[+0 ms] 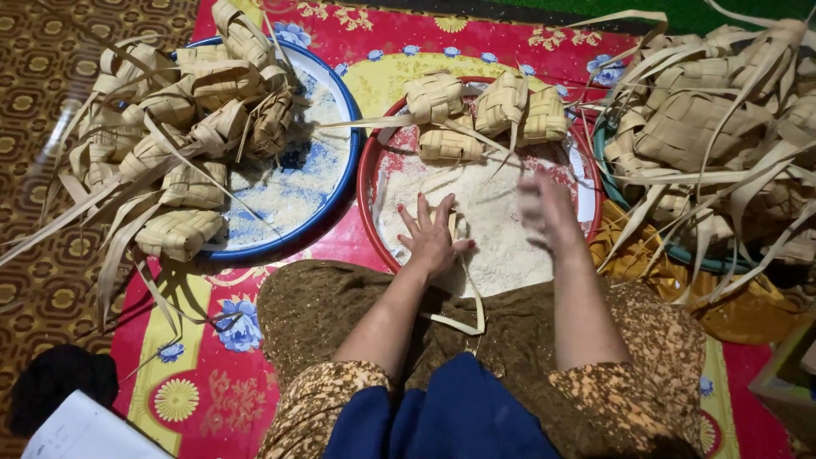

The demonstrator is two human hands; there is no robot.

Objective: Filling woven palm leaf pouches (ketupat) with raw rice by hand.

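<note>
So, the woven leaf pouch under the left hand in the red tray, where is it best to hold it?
Probably by the pouch's woven body, pinched from above at its two flat sides. It lies flat on the rice under the left hand, and its loose strips trail toward the lap, too thin to grip firmly.

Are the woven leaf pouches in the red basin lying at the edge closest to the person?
No, the woven pouches lie along the far rim of the red basin, beyond the rice.

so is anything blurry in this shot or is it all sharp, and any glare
Head view: the right hand is smeared by motion blur over the rice in the red tray; the left hand and the woven leaf pouches look sharp. Light is soft and even, with only a faint sheen on the blue tray's rim.
</note>
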